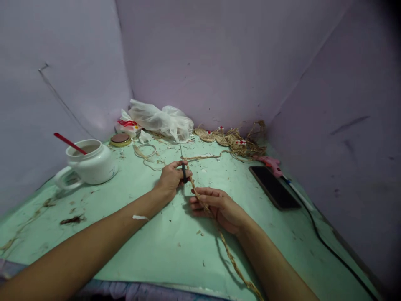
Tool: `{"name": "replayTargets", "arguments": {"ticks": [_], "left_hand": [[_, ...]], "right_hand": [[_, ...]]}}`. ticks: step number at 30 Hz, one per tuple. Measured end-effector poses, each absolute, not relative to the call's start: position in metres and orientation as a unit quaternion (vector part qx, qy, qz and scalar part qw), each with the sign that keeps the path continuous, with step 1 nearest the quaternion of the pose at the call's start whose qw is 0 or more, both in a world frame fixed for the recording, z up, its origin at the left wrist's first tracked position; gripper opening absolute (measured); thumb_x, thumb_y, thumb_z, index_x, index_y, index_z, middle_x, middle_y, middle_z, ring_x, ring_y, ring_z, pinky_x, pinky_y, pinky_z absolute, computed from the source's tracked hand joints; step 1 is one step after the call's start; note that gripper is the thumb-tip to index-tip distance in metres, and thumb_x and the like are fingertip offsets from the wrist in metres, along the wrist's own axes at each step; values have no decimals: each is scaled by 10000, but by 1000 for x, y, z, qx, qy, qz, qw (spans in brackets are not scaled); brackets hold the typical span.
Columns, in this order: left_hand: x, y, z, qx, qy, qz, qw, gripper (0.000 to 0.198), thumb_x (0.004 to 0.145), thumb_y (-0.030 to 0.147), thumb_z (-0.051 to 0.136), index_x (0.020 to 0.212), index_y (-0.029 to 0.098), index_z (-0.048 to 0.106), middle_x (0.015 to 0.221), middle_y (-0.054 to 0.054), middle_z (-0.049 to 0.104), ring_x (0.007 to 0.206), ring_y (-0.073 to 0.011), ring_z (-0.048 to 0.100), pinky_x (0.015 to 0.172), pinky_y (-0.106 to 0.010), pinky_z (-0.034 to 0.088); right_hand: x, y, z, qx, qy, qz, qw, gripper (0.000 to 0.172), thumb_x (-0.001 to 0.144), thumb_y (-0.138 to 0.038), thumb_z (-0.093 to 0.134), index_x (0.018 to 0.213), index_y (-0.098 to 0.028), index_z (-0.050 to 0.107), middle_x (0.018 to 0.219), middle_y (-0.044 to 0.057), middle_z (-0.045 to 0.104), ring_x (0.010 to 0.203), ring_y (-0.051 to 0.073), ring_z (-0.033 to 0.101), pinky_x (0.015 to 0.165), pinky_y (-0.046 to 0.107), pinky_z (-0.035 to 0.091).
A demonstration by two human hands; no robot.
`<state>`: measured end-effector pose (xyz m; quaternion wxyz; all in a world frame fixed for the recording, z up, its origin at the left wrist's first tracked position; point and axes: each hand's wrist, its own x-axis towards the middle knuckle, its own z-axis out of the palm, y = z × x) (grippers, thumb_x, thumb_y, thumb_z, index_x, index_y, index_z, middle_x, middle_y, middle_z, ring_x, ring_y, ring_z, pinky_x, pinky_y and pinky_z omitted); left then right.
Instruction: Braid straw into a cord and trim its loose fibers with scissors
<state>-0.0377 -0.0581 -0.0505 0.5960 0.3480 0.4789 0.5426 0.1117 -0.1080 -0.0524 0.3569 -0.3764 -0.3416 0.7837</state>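
Observation:
My left hand point(171, 179) is closed round the black handles of a pair of scissors point(182, 161), whose thin blades point up and away from me. My right hand point(219, 207) lies just to the right, fingers pinched on a braided straw rope point(230, 257). The rope runs from the scissors through that hand and down past my right forearm toward the near table edge. Both hands rest over the pale green tabletop point(163, 242).
A white pot point(90, 163) with a red stick stands at the left. Behind it lie a round lid point(120, 139) and a crumpled plastic bag point(163, 119). Straw pieces point(238, 142), a pink glue gun point(272, 164), a dark phone point(274, 187) and a black cable point(328, 246) sit at right.

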Motion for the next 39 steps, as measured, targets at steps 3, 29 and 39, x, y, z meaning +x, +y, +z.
{"name": "replayTargets", "arguments": {"ticks": [3, 29, 39], "left_hand": [[-34, -60, -51, 361, 471, 547, 590, 426, 484, 136, 677, 881, 165, 525, 523, 54, 553, 425, -70, 497, 410, -163, 329], [-66, -90, -45, 871, 434, 223, 64, 461, 658, 225, 495, 1117, 224, 535, 855, -31, 620, 766, -179, 564, 651, -272, 416], [-64, -91, -47, 881, 445, 160, 21, 498, 684, 227, 458, 1181, 198, 463, 908, -62, 635, 811, -216, 584, 660, -306, 432]], "right_hand": [[109, -107, -57, -376, -358, 764, 383, 236, 631, -233, 704, 818, -120, 617, 658, 40, 666, 525, 102, 594, 555, 247, 478], [122, -100, -49, -393, -340, 690, 503, 230, 619, -194, 682, 840, -143, 642, 596, -35, 515, 448, 36, 416, 376, 139, 410], [119, -104, -51, -411, -391, 673, 474, 174, 620, -239, 679, 771, -156, 655, 603, -21, 535, 441, 43, 409, 356, 143, 389]]}}
